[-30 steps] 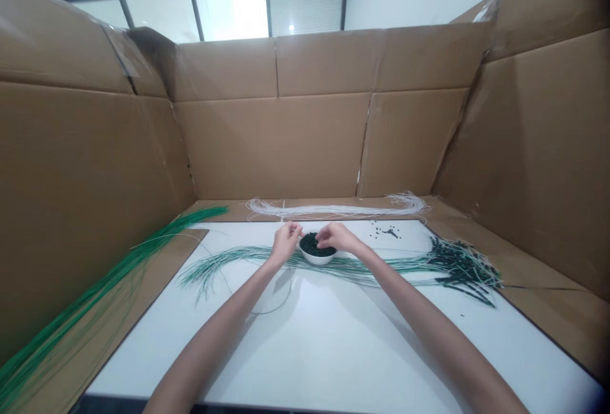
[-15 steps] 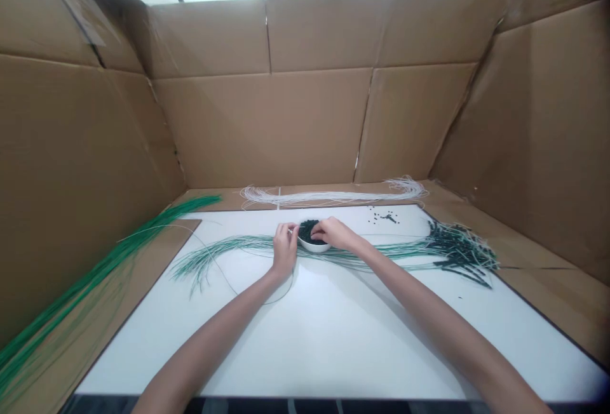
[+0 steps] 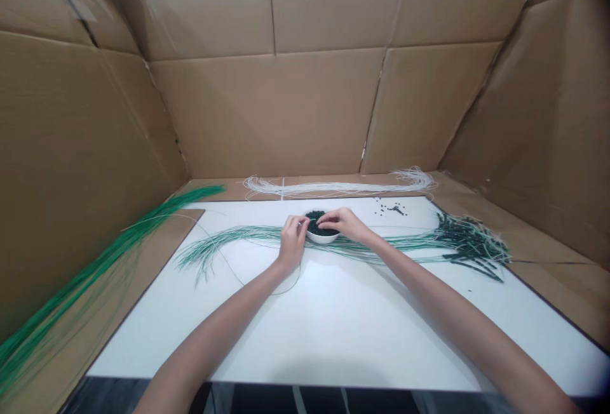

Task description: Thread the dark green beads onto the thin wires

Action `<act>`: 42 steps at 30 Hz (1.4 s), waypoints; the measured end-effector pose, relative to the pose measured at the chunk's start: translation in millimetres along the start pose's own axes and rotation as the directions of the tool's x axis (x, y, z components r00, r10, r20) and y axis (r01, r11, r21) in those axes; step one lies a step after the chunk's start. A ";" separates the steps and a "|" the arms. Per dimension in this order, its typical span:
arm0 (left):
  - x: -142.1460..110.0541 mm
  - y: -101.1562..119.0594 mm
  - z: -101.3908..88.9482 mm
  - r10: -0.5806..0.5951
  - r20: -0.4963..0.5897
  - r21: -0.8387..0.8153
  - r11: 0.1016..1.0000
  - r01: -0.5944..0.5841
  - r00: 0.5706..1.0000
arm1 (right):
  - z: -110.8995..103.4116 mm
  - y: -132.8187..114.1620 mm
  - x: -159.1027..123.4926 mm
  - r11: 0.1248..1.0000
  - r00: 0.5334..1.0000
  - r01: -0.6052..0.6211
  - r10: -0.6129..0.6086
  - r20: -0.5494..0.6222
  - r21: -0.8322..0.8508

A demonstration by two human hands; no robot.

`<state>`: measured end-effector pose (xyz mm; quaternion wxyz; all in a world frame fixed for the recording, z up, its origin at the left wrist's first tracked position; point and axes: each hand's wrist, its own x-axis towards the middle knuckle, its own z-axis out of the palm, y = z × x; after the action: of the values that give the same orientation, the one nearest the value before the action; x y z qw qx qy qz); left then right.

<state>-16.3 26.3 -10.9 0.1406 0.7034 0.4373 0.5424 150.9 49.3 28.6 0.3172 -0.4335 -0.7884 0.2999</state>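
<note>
A small white bowl [image 3: 323, 238] stands on the white board, filled with dark green, nearly black beads [image 3: 314, 216]. My left hand [image 3: 293, 236] is at the bowl's left rim, thumb and fingers pinched on a thin wire [image 3: 229, 266]. Its pale tip points over the beads, and the rest loops below the wrist and away to the left. My right hand [image 3: 345, 223] reaches over the bowl's right side with its fingertips pinched close to the wire tip. Whatever lies between those fingertips is too small to make out.
Behind and beneath the bowl runs a bundle of green wires [image 3: 238, 233], its right end covered in dark beaded lengths [image 3: 469, 239]. Loose beads [image 3: 393, 209] lie at the back right. White strands [image 3: 324, 186] and long green strands [image 3: 119, 236] rest on cardboard. Cardboard walls [image 3: 267, 115] enclose the board.
My right hand has lifted slightly out of the beads, its fingertips now nearer the wire tip at my left hand. The whole view has tipped a little downward.
</note>
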 end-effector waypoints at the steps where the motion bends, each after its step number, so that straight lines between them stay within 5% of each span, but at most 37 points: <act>1: -0.4 0.5 -0.1 0.009 0.005 -0.001 1.000 -0.009 1.000 | 0.0 0.8 -0.1 1.000 1.000 -0.003 0.004 -0.008 0.027; 25: -2.4 1.4 -0.1 0.093 0.074 0.014 0.995 -0.095 0.993 | 2.4 3.1 -1.7 0.982 0.996 -0.025 0.041 -0.080 0.189; 42: -2.5 3.8 -0.7 0.099 0.067 0.042 0.994 -0.102 0.993 | 5.2 -0.5 -4.0 0.994 0.994 0.017 -0.005 -0.111 0.109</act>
<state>-15.2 22.0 -9.6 0.1113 0.7448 0.4088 0.5155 148.3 44.5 24.8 0.3854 -0.4269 -0.7542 0.3169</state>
